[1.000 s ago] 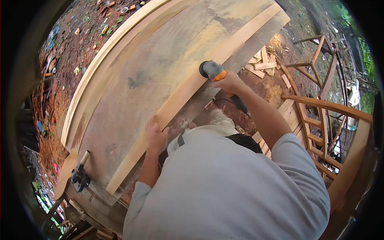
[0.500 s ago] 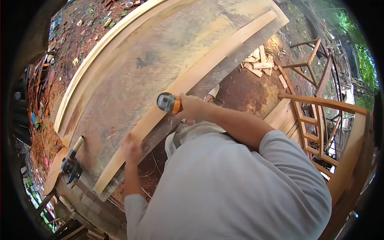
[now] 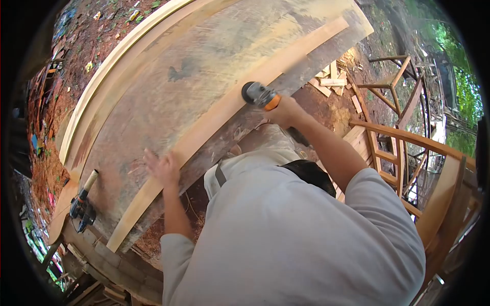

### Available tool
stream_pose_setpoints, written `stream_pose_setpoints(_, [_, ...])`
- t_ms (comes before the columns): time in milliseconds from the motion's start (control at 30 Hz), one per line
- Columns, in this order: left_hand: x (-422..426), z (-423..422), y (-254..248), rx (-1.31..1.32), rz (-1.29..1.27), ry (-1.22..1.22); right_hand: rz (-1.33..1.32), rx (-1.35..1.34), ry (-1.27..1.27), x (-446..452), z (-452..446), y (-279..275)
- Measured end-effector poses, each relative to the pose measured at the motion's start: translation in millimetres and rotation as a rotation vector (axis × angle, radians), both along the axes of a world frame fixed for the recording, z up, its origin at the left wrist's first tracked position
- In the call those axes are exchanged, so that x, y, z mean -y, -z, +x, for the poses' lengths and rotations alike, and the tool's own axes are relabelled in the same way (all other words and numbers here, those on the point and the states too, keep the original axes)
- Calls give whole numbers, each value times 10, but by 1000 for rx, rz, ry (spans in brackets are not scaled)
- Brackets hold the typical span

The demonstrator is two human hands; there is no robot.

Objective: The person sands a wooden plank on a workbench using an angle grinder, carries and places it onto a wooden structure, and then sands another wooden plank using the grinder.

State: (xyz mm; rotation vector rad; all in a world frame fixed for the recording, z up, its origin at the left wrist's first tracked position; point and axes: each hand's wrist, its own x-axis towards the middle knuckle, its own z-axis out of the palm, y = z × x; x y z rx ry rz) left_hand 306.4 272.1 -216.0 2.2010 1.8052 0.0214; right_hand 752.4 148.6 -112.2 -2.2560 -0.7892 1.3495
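Note:
A long wooden board (image 3: 204, 130) lies slantwise across the worktable (image 3: 153, 112). My right hand (image 3: 286, 111) is wrapped round an orange and grey power sander (image 3: 260, 95), whose dark round head is at the board's upper middle part. Whether the head touches the wood I cannot tell. Over the lower part of the same board is my left hand (image 3: 164, 168), its fingers apart, slightly blurred and holding nothing. Its fingertips reach past the board's far edge above the tabletop.
Another power tool with a pale tube (image 3: 84, 204) rests at the table's left end. Long wood strips (image 3: 97, 109) run along the far edge. Wood offcuts (image 3: 334, 81) lie on the ground to the right, near a wooden chair frame (image 3: 398, 86) and slatted furniture (image 3: 388, 153).
My right hand has moved the sander up and right along the board. My left hand has lifted its fingers apart and shifted slightly. The whole view has shifted a little.

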Motion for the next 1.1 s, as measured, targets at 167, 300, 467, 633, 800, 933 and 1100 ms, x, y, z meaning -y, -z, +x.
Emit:
stream_pose_setpoints(167, [-139, 1534, 41, -5, -18, 142, -120, 141, 92, 80, 753, 136])
stream_pose_setpoints(300, [-175, 2614, 98, 165, 2, 223, -159, 83, 157, 30, 1269, 214])
stream_pose_setpoints(467, [-230, 3438, 259, 182, 50, 70, -149, 168, 217, 121, 2184, 437])
stream_pose_setpoints(633, [-210, 3414, 357, -9, 179, 119, -106, 231, 229, 84, 2979, 456])
stream_pose_setpoints(800, [-218, 3403, 361, -1, 209, 144, -58, 102, 382, 142, 3843, 444])
stream_pose_setpoints(933, [-216, 3402, 398, -97, 207, 147, -96, 111, 476, 83, 4526, 432])
stream_pose_setpoints(1100, [-216, 3392, 382, -89, 197, 145, -68, -1, 571, -28, 5089, 432])
